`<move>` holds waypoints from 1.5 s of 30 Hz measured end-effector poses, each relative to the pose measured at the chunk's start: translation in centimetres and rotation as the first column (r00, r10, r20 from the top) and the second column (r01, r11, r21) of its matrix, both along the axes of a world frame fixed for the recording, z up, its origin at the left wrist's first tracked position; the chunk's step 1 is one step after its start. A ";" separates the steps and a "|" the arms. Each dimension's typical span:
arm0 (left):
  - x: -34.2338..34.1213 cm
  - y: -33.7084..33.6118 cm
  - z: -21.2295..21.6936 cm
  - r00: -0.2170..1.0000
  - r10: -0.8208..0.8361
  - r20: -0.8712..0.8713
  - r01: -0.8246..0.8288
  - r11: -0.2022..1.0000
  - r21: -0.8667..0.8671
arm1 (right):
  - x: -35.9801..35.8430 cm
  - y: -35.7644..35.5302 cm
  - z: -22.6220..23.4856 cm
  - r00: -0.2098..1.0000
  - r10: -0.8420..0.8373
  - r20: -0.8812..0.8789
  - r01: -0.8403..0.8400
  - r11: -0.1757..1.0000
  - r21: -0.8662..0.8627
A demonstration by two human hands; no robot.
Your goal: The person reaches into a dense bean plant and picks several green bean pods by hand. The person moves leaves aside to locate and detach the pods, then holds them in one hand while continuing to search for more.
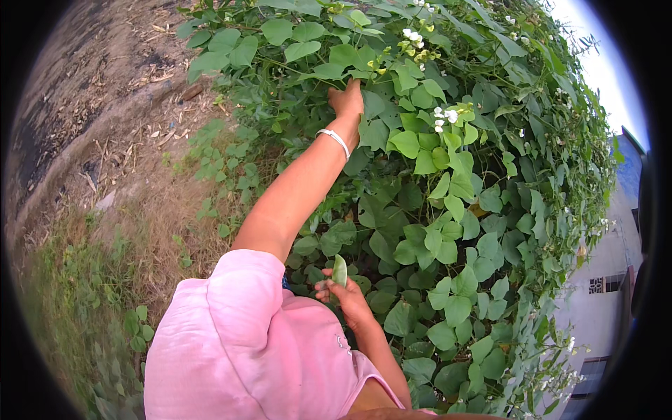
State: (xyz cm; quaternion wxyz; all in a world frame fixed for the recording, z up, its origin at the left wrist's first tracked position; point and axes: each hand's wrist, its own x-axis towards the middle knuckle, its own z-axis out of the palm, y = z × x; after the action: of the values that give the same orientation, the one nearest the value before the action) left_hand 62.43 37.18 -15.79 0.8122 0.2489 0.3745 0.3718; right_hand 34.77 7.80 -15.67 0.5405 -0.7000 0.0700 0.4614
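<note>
My left hand [346, 100] reaches up and away into the leaves of a climbing bean plant [448, 238]. Leaves cover its fingertips, so I cannot make out whether it grips anything. A pale band [334, 142] circles that wrist. Close to my body, my right hand [344, 294] holds a flat green bean pod [339, 270] upright between thumb and fingers. Broad green leaves surround this hand on its right side. White flowers [413, 37] stand on stems just beyond my left hand, and more white blossoms [445, 117] show to its right.
Dense vines fill the middle and right of the view. On the left lies bare brown soil [133, 119] with dry husks and litter, then dry grass and low weeds [84, 301]. A grey building wall [602, 308] shows past the vines at the far right.
</note>
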 end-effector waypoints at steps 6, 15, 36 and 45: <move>2.5 1.3 0.5 0.995 -0.088 0.046 0.090 0.994 -0.059 | -0.2 -0.6 -0.1 0.999 -0.052 -0.014 0.052 0.999 -0.003; 2.6 -1.9 11.5 0.992 -0.078 0.100 0.070 0.994 0.078 | -0.4 -1.2 -0.6 0.999 -0.042 -0.031 0.041 0.999 -0.015; 5.7 -4.9 19.8 0.909 -0.409 -0.083 0.416 0.902 0.119 | -2.4 2.3 2.0 0.999 -0.037 0.021 0.040 0.986 -0.160; 6.5 -4.4 19.9 0.857 -0.475 -0.201 0.511 0.835 0.206 | -1.5 0.4 -2.2 0.996 0.065 0.054 -0.057 0.988 -0.143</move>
State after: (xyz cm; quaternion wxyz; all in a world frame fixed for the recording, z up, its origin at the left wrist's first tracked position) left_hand 68.93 32.80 4.08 0.8135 0.4638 0.3039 0.1756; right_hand 33.27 8.23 -17.85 0.4772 -0.7514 0.0650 0.4510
